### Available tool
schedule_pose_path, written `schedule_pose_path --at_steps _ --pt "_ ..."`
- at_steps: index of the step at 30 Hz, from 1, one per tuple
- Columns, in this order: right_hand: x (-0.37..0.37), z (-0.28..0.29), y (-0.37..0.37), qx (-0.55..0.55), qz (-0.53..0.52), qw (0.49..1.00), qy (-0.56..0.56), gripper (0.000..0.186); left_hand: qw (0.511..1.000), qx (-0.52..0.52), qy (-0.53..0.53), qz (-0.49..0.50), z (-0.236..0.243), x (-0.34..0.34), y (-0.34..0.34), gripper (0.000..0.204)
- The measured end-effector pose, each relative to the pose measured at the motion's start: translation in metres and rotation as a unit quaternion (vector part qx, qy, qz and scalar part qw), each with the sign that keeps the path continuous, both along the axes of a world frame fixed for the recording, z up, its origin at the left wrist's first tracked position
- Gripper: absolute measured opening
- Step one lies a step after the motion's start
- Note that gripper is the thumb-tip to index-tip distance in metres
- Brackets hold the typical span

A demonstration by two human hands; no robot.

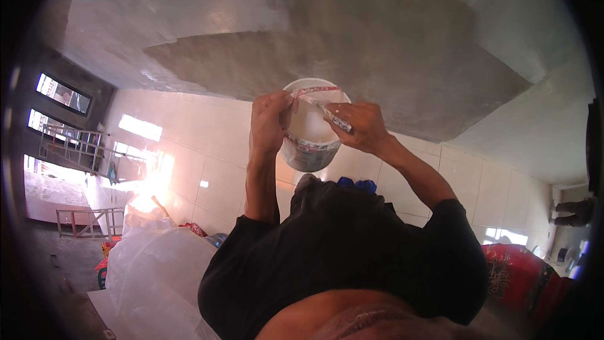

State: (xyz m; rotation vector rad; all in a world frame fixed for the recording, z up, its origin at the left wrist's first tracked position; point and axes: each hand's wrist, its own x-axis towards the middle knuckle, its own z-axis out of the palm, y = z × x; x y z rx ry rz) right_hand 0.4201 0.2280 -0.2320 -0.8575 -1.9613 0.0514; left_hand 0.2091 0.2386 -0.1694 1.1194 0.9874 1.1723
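Note:
A small white bucket (309, 150) with a stained, patterned outside is held up in front of my chest. My left hand (270, 123) grips its rim on the left side, thumb hooked over the edge. My right hand (363, 127) is closed on a thin tool handle (327, 112) that lies across the bucket's mouth, with its far end toward the left rim. The tool's working end is hidden, and the inside of the bucket looks pale. Both forearms come up from my black shirt.
A grey wall (352, 50) with a darker, damp-looking patch rises just beyond the bucket. White floor tiles (207, 151) lie below. A clear plastic sheet (157, 271) is heaped at lower left, red cloth (513, 271) at lower right. Another person's legs (572, 214) show at the far right.

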Motion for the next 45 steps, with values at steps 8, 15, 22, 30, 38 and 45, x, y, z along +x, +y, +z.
schedule_pose_path --at_steps 8,15,22,30,38,45 --pt "0.007 0.018 0.000 -0.448 0.093 0.848 0.267 0.022 1.000 0.009 0.018 -0.012 -0.001 0.000 0.006 0.025" --pt "-0.002 -0.007 0.011 -0.146 -0.003 0.984 0.104 0.023 0.998 -0.005 -0.004 -0.058 -0.015 -0.006 0.018 0.026" --pt "-0.013 -0.031 0.004 -0.033 -0.075 0.997 0.001 0.023 0.993 -0.031 0.015 -0.115 -0.042 -0.019 0.034 0.024" --pt "-0.027 -0.047 -0.015 -0.416 -0.037 0.840 0.348 0.018 0.985 -0.003 -0.040 -0.166 -0.075 -0.021 0.042 0.025" --pt "-0.035 -0.071 -0.020 -0.330 -0.069 0.884 0.325 0.017 0.984 -0.015 -0.045 -0.170 -0.096 -0.022 0.048 0.024" --pt "-0.037 -0.107 -0.016 -0.039 -0.195 0.980 -0.020 0.025 0.983 -0.001 -0.034 -0.178 -0.112 -0.029 0.054 0.025"
